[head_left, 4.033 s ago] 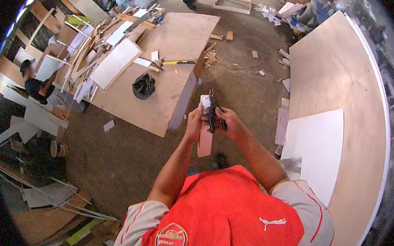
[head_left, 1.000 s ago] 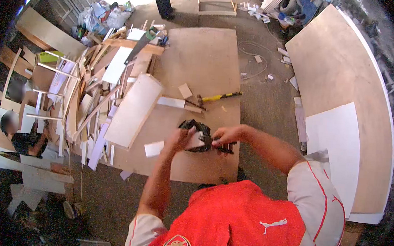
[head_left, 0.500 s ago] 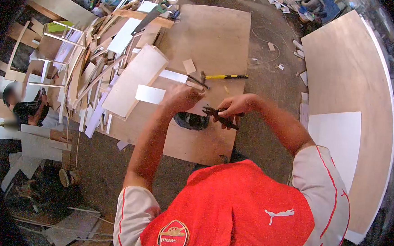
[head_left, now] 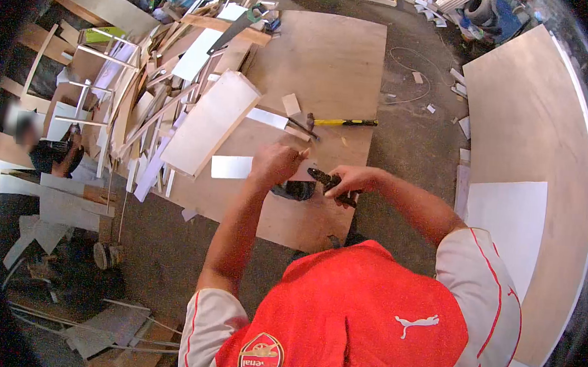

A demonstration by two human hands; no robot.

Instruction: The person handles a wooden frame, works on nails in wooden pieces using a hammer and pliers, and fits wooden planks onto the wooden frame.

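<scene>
My left hand (head_left: 278,164) is closed over a white board strip (head_left: 230,167), which sticks out on both sides of the fist. My right hand (head_left: 351,183) grips dark pliers (head_left: 322,177), their jaws by the strip's right end. Whether the jaws touch it or hold something small, I cannot tell. Just below the strip lies a black plastic bag or bundle (head_left: 293,190), partly covered by my left hand and the strip. Beyond my hands, a hammer (head_left: 341,122) with a yellow and black handle rests on the plywood-topped table (head_left: 328,58).
A pale wooden panel (head_left: 211,123) leans over a heap of wood offcuts (head_left: 126,116) at the left. A handsaw (head_left: 232,33) lies on the heap. Another person (head_left: 57,155) is at far left. A large plywood sheet (head_left: 513,116) stands at the right.
The view has shifted slightly, moving the scene right and down. The pliers have turned a little, and their jaws look less spread. The white strip's left part has tilted level.
</scene>
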